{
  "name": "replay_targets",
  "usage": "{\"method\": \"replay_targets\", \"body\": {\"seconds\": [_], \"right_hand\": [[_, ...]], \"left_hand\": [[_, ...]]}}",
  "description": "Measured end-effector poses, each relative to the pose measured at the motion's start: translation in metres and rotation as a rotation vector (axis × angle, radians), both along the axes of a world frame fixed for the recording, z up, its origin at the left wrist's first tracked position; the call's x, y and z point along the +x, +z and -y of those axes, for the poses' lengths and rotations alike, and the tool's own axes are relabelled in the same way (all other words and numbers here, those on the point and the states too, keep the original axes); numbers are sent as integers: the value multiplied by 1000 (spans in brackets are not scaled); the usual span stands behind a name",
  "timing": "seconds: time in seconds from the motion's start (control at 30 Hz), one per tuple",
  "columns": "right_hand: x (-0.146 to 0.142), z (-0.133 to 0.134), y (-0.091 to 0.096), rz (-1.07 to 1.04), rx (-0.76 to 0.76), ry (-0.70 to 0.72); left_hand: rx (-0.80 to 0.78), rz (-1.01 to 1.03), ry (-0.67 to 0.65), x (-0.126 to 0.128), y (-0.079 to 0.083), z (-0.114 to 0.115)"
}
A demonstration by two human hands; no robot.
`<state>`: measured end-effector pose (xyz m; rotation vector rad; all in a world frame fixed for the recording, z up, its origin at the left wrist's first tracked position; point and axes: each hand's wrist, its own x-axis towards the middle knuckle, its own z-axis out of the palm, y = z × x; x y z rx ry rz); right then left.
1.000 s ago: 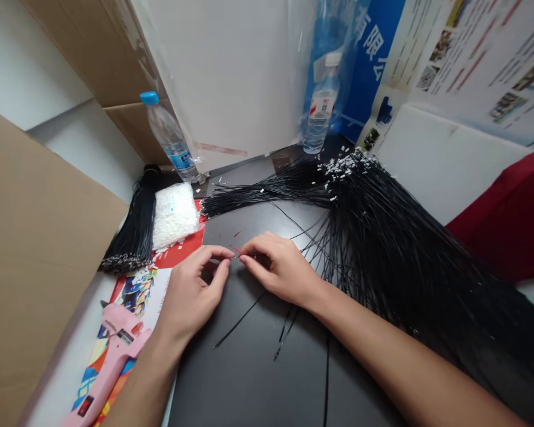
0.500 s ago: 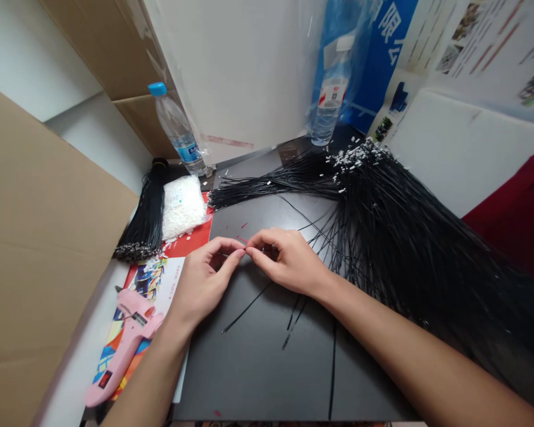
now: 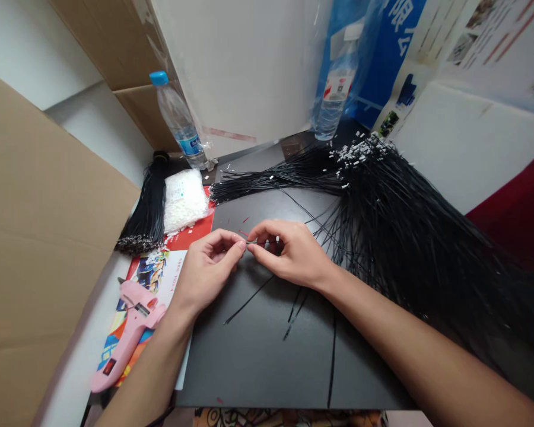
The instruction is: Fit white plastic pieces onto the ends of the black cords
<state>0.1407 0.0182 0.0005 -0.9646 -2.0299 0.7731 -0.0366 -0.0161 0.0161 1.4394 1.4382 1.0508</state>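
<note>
My left hand [image 3: 207,270] and my right hand [image 3: 296,255] meet fingertip to fingertip above the dark table. Both are closed in a pinch on a thin black wire [image 3: 269,242], which shows through the gap in my right fingers. The end between the fingertips is too small to make out. Small red slivers [image 3: 245,220] lie on the table just behind my fingers. To the right spreads a large heap of black wires [image 3: 396,237], with small white pieces [image 3: 360,155] at its far end. Loose wires [image 3: 249,299] lie below my hands.
A pink glue gun [image 3: 131,338] lies left on printed paper. Behind it are a bag of white pieces [image 3: 186,204] and a black wire bundle [image 3: 145,207]. Another bundle [image 3: 271,182] crosses the back. Two water bottles [image 3: 180,124] [image 3: 337,89] stand there. Cardboard [image 3: 48,237] borders the left.
The view has tipped slightly, so the table sits higher in the picture. My fingertips have shifted a little, and the wire now shows inside my right hand's pinch.
</note>
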Motion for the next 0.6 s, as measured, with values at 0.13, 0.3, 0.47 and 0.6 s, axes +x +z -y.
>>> {"method": "replay_targets", "body": {"seconds": [0.13,0.3,0.47,0.6], "right_hand": [[0,1,0,9,58,-6],[-1,2,1,-21,-33,-18],[-3,2,1,-75,-62,-7],[-4,3,1,-72,-80,-11]], "left_hand": [[-22,22,-5,0,1,0],[44,31,18,0,1,1],[62,20,19,0,1,1],[32,20,22,-1,0,1]]}}
